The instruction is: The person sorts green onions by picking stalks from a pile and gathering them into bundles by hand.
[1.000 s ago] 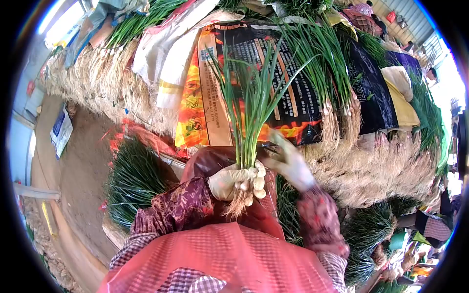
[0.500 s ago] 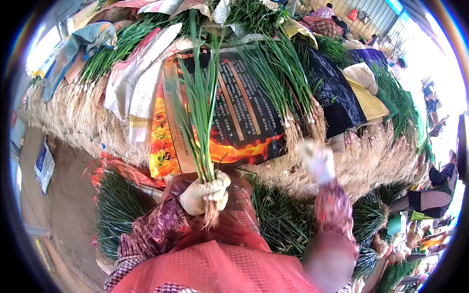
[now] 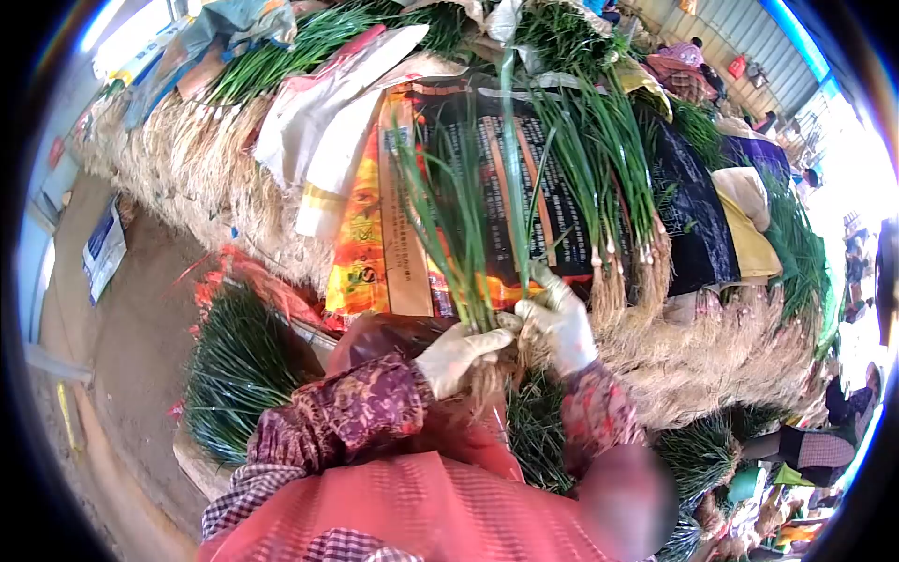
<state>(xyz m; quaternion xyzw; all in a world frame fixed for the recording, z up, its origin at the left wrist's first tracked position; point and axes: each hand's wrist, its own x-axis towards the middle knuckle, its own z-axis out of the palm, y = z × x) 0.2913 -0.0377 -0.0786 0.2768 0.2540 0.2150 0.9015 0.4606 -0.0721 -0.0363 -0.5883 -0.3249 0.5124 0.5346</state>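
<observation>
Above my lap, my left hand [image 3: 459, 358], in a pale glove, is closed round the lower stems of a bunch of green onions [image 3: 459, 234], leaves up and roots hanging below. Close on its right, my gloved right hand [image 3: 562, 323] pinches a single green onion [image 3: 513, 178] near its base, its long leaf rising over the printed sack [image 3: 478, 206]. The fingers of both hands nearly meet, and roots hang between them. Two small bundles of green onions [image 3: 599, 178] lie on the sack to the right.
A long heap of rooted onions [image 3: 693, 351] spans the front, partly under sacks and a white cloth [image 3: 295, 140]. Dark green bundles [image 3: 239, 370] stand at the lower left, others [image 3: 702, 454] at the lower right. A person [image 3: 829, 448] is at the far right.
My right hand has come back from the bundles on the right to beside my left hand, now with a single onion. The bunch stays in my left hand; the view has shifted.
</observation>
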